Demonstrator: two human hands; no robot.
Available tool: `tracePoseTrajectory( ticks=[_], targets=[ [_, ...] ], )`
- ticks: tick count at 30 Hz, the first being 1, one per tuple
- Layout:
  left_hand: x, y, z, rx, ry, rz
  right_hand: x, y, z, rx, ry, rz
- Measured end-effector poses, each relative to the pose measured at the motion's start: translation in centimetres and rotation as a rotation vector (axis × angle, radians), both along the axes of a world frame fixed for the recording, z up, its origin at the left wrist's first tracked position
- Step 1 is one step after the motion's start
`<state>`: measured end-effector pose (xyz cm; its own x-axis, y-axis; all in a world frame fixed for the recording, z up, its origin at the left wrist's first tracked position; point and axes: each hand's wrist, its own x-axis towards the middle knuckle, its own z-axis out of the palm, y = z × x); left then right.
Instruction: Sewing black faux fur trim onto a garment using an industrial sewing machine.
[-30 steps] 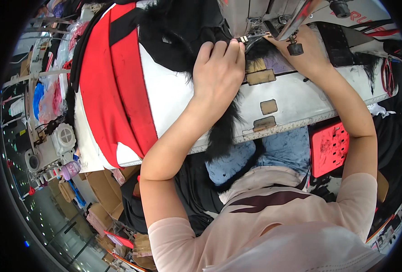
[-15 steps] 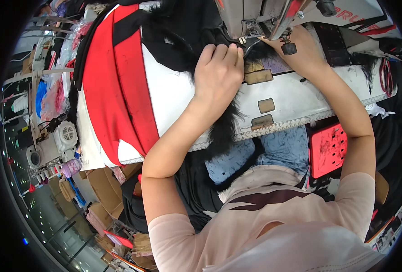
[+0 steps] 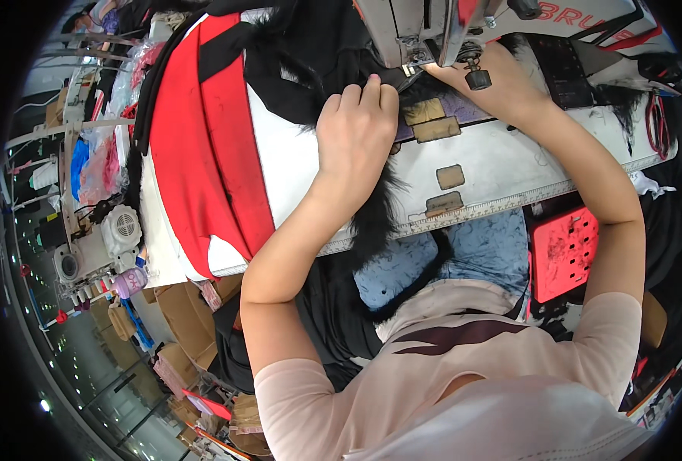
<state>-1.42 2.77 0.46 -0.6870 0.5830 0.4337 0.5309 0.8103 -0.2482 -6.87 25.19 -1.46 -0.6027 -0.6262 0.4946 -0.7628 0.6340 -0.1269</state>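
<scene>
My left hand (image 3: 356, 142) is closed on black fur-trimmed fabric (image 3: 348, 65), knuckles up, just left of the presser foot (image 3: 409, 71). A strip of black fur (image 3: 375, 223) hangs from under this hand over the table's front edge. My right hand (image 3: 502, 88) reaches in from the right beside the sewing machine (image 3: 402, 31). One of its digits points left at the presser foot; the machine head hides most of the other fingers, so their grip is unclear. Left of the black fabric, a folded red cloth (image 3: 225, 154) drapes across the white table (image 3: 283, 165).
A ruler strip (image 3: 502, 192) runs along the table's front edge. Under it on the right sits a red perforated plastic panel (image 3: 564, 253). Red-handled scissors (image 3: 658, 131) lie at the table's right end. Cardboard boxes (image 3: 187, 323) and a thread rack with a purple container (image 3: 129, 282) stand left.
My left hand has shifted slightly left, away from the presser foot, and its index finger is straighter. My right hand stays by the machine head. The whole view has turned a little.
</scene>
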Motion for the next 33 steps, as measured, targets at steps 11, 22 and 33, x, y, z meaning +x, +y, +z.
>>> tracePoseTrajectory(
  ticks=[11,22,33],
  targets=[
    [1.5,-1.8,0.6,0.110,-0.084,-0.010,0.0,0.4,-0.6,0.047,0.220,0.024],
    [-1.2,-4.3,2.9,0.263,-0.318,-0.290,7.6,-4.4,1.0,0.197,-0.009,0.233],
    [-0.3,-3.8,4.0,-0.050,-0.089,-0.394,10.0,-6.6,-0.2,0.045,0.171,0.311]
  ],
)
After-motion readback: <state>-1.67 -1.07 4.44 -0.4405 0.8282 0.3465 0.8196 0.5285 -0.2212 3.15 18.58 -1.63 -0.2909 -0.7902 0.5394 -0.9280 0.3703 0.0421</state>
